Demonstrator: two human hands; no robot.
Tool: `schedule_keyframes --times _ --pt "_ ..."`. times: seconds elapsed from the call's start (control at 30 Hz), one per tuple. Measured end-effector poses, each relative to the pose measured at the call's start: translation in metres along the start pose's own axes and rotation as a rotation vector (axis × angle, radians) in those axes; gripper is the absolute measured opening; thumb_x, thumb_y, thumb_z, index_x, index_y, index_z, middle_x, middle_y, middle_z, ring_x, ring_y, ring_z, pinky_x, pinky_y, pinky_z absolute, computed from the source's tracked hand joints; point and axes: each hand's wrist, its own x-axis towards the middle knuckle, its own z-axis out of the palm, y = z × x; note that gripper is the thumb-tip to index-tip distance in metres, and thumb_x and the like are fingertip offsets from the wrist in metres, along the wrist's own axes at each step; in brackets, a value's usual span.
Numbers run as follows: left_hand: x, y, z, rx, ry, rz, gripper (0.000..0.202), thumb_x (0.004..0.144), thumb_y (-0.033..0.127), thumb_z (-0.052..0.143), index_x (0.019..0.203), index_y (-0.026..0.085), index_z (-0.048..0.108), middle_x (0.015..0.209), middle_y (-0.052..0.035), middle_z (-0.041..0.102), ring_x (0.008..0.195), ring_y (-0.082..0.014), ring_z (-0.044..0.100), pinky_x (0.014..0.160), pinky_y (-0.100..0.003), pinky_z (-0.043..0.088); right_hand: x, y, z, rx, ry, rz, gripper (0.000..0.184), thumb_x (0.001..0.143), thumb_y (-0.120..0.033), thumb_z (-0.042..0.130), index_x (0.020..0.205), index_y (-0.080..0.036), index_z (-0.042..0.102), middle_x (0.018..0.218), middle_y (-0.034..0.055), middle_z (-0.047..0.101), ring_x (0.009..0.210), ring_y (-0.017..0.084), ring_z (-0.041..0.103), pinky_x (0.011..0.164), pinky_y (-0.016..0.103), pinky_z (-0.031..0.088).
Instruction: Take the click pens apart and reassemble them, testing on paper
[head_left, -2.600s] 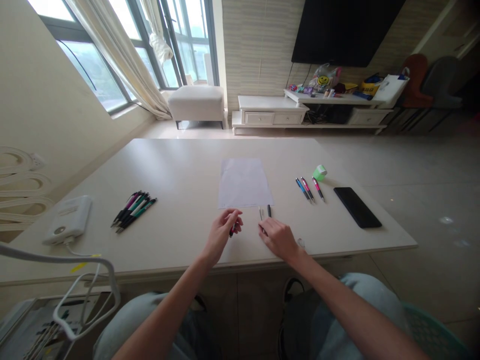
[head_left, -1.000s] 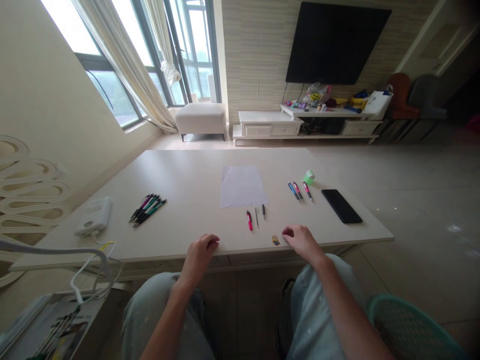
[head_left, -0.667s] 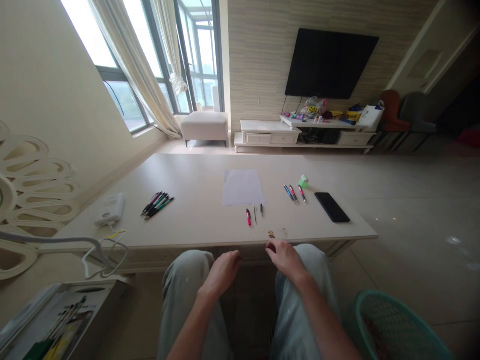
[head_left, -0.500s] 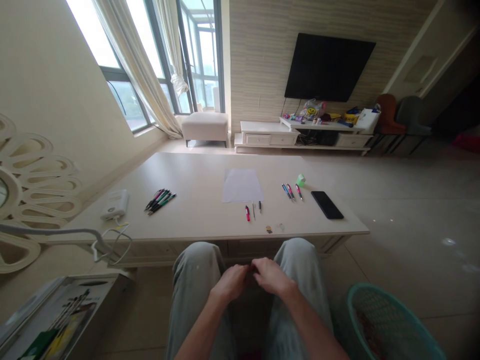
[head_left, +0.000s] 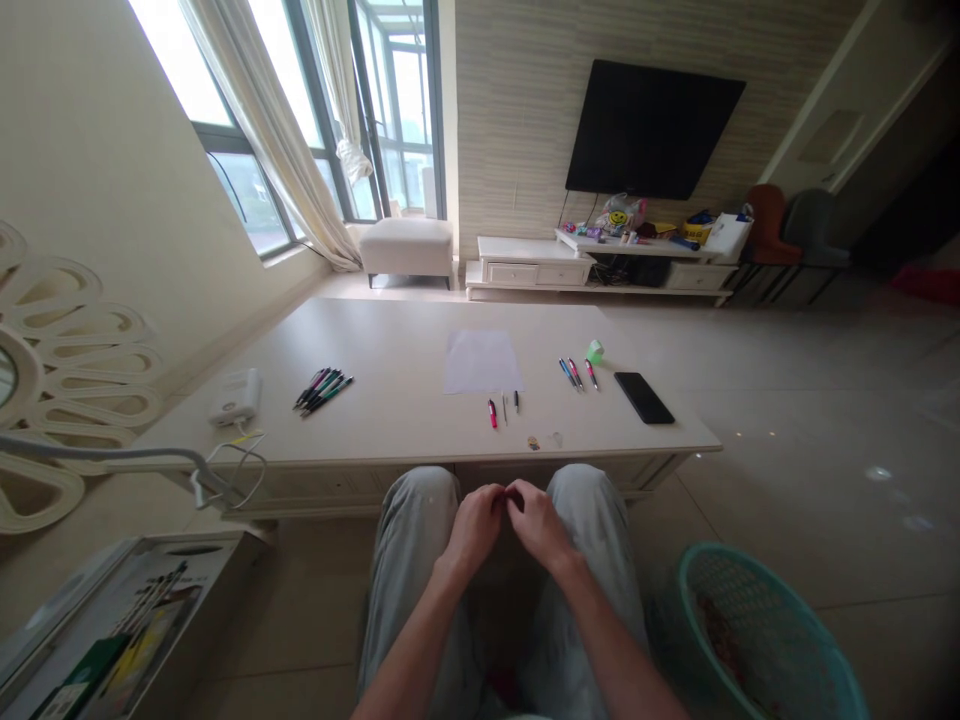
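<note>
My left hand (head_left: 478, 522) and my right hand (head_left: 536, 522) meet between my knees, fingertips pinched together. Whatever they hold, if anything, is too small or hidden to make out. Just ahead on the white table (head_left: 390, 425) lie a red pen part (head_left: 493, 414), a thin silver piece (head_left: 505, 409) and a short dark pen part (head_left: 517, 401). Close to the table's front edge are a small yellow sticker-like piece (head_left: 533, 443) and a clear bit (head_left: 556, 438). Behind the pen parts rests a sheet of paper (head_left: 484, 360).
Several pens (head_left: 322, 390) lie in a pile on the left, near a white box-shaped device (head_left: 236, 397) with a cable. At right are pens (head_left: 571, 374), a green-and-white small object (head_left: 595, 351) and a black phone (head_left: 643, 398). A turquoise basket (head_left: 772, 600) stands on the floor, opposite an open drawer (head_left: 232, 560).
Both hands have come up slightly towards the table edge, still joined at the fingertips. My knees have shifted a little, and the view has tilted slightly. The things on the table lie as before.
</note>
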Motion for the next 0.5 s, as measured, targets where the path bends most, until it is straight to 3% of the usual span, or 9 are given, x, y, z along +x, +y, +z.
schedule_keyframes --times 0.1,0.23,0.37,0.5 --pt "0.012 -0.001 -0.005 -0.193 0.201 -0.018 0.025 0.087 0.031 0.043 0.093 0.018 0.064 0.087 -0.0067 0.069 0.078 -0.0189 0.062 0.073 -0.029 0.045 0.018 0.008 -0.002 0.054 0.206 0.033 0.016 0.086 -0.022 0.045 0.082 -0.019 0.060 0.081 0.0059 0.065 0.075 0.018 0.061 0.070 0.028 0.045" --pt "0.038 -0.007 -0.016 -0.216 0.348 -0.042 0.029 0.087 0.041 0.044 0.088 0.019 0.063 0.075 -0.0046 0.067 0.069 -0.0173 0.060 0.068 -0.028 0.044 0.049 0.019 -0.006 0.002 0.374 0.031 0.017 0.087 -0.026 0.046 0.083 -0.017 0.060 0.082 0.0085 0.064 0.079 0.020 0.058 0.076 0.031 0.044" --pt "0.086 -0.009 -0.030 -0.122 0.342 -0.083 0.028 0.087 0.040 0.044 0.096 0.018 0.060 0.079 -0.0060 0.067 0.066 -0.0164 0.061 0.066 -0.027 0.043 0.094 0.017 -0.004 -0.137 0.352 0.030 0.018 0.086 -0.027 0.048 0.080 -0.017 0.061 0.081 0.0081 0.063 0.082 0.020 0.056 0.079 0.032 0.042" --pt "0.138 -0.009 -0.041 0.042 0.276 -0.212 0.040 0.085 0.039 0.049 0.116 0.014 0.049 0.083 -0.0099 0.068 0.084 -0.0227 0.064 0.073 -0.030 0.042 0.140 0.009 0.004 -0.267 0.306 0.088 0.018 0.085 -0.031 0.051 0.081 -0.017 0.061 0.085 0.0113 0.063 0.086 0.022 0.057 0.077 0.031 0.041"
